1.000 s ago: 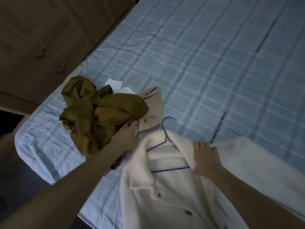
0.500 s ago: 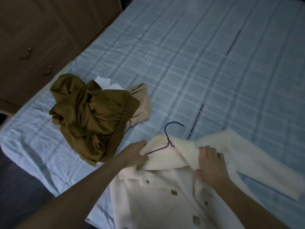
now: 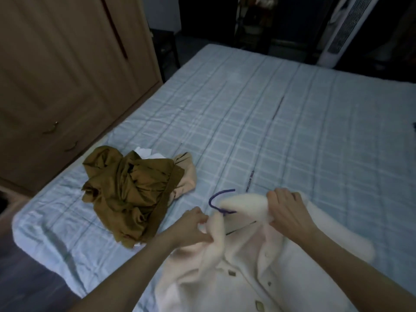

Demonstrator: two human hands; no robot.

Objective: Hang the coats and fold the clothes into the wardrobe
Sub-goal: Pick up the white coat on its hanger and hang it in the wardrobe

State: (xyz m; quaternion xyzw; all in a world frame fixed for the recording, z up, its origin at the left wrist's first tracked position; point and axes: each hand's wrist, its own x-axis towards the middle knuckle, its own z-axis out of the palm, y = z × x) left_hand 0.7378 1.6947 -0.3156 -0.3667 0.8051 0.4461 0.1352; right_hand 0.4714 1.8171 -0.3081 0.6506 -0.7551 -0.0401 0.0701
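A cream fleece coat point(image 3: 247, 273) with buttons lies at the near edge of the bed, a purple wire hanger point(image 3: 219, 200) inside its collar with the hook sticking out. My left hand point(image 3: 194, 226) grips the coat's left shoulder. My right hand point(image 3: 287, 208) grips the collar and right shoulder, lifted off the bed. A crumpled olive-brown garment point(image 3: 128, 190) lies in a heap to the left, on top of a beige garment point(image 3: 185, 176) and something white point(image 3: 144, 152).
The bed point(image 3: 270, 113) has a light blue checked cover. A brown wooden wardrobe point(image 3: 56, 75) with closed doors and metal handles stands along the left. A white tower fan point(image 3: 342, 30) stands beyond the bed's far right corner.
My left hand left the olive heap and took the coat's left shoulder. Both hands have raised the collar around the hanger. The camera tilted up, showing more of the room.
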